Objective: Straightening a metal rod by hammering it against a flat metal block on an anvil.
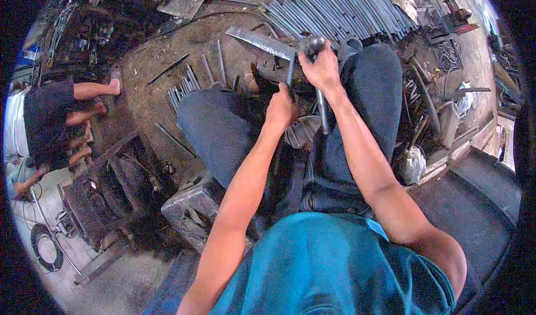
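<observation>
My left hand (281, 108) is closed round a dark metal rod (291, 70) that rises from the fist between my knees. At its top the rod meets a long, flat grey blade (258, 41) pointing away to the left; I cannot tell if the two are joined. My right hand (321, 68) grips a hammer (322, 113) close under its rounded dark head, its shaft hanging down toward my lap. The hammer head is beside the blade's right end. Below my hands lies a grey crumpled cloth or pad (301, 132).
A big heap of metal rods (340, 8) lies ahead, with shorter rods (183, 90) by my left knee. A flat shovel-like plate (183, 3) is at the far left. Another person's bare legs (95, 89) extend at left. Tools and a plastic bag (414, 165) sit right.
</observation>
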Tool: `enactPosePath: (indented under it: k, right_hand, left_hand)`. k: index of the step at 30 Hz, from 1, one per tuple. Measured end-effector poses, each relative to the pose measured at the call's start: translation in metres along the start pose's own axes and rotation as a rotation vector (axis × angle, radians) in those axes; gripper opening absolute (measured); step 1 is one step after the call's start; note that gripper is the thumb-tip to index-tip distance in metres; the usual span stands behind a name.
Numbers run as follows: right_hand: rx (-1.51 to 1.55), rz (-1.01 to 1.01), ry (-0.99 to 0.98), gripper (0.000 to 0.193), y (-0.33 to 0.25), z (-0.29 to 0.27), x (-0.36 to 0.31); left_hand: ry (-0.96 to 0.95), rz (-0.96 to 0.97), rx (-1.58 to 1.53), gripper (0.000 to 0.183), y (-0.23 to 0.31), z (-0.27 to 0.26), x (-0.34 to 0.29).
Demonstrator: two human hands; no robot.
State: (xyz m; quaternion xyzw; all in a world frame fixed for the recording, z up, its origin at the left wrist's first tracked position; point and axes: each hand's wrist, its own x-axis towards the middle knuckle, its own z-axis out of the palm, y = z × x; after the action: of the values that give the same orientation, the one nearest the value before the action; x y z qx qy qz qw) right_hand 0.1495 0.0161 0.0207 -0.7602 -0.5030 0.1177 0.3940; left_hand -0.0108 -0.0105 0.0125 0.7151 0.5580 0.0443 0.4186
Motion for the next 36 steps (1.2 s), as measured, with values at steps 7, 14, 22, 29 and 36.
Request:
enactPosePath:
  k: [7,14,22,29,36]
  right_hand:
    - [0.187,0.334,-0.134,0.061,-0.022,-0.021,0.013]
    - [0.151,0.513,-0.253,0.058,-0.013,-0.022,0.028]
    - [-0.175,0.278,-0.269,0.043,-0.056,-0.025,0.041]
    - [0.046,-0.243,0.074,0.032,-0.026,0.014,0.043]
    - [0.152,-0.123,-0.06,0.028,-0.036,0.017,0.058]
  left_hand:
    - [0.017,0.002,-0.053,0.029,-0.01,0.005,0.005]
    - [0.028,-0.03,-0.055,0.029,-0.001,0.004,0.004]
    - [0.028,-0.016,-0.066,0.029,-0.003,-0.001,0.003]
    - [0.039,-0.062,-0.062,0.028,-0.005,0.0,0.003]
    - [0.053,-0.025,-0.135,0.026,-0.006,0.001,-0.003]
